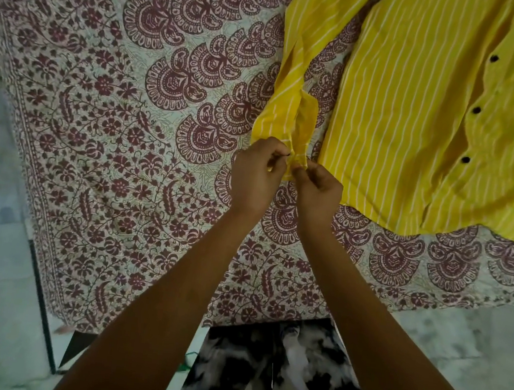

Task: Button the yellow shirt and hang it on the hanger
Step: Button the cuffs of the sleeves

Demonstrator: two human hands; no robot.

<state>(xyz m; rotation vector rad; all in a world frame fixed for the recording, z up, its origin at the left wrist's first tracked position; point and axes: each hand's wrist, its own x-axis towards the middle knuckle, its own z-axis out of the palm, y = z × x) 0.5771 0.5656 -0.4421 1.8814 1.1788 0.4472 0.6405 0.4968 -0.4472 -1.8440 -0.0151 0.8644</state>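
- The cuff [297, 161] is pinched by the left hand [257, 170] and the right hand [318, 188], fingers curled.
- The sleeve [293, 69] is stretched away from both; the shirt [419, 124] is laid rightward.

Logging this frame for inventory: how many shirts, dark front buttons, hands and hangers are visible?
yellow shirt: 1
dark buttons on its front: 4, the top one cut by the frame edge
hands: 2, left hand and right hand, both pinching the cuff
hangers: 0
Total: 7
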